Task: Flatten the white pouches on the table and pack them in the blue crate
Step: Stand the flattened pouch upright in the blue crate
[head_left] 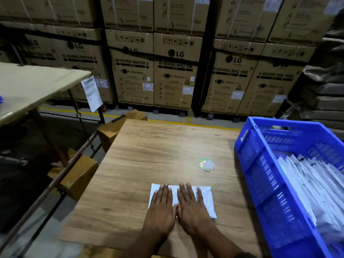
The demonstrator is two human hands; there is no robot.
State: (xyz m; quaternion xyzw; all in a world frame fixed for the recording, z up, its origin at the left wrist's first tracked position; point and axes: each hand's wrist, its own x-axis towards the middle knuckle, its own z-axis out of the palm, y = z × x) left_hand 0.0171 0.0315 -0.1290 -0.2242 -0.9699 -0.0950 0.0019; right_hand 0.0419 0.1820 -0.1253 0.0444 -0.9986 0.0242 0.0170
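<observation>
One white pouch (207, 199) lies flat on the wooden table (152, 151), near its front edge. My left hand (162, 209) and my right hand (192, 207) press on it side by side, palms down and fingers straight, covering most of its middle. The blue crate (260, 164) stands at the table's right side, tilted in view, and holds several white pouches (312, 185) stacked on edge.
A small round green sticker with a crumpled clear scrap (206, 164) lies on the table beyond the pouch. A beige table (33, 86) stands at the left with a paper hanging off it. Stacked cardboard cartons (175, 71) fill the back.
</observation>
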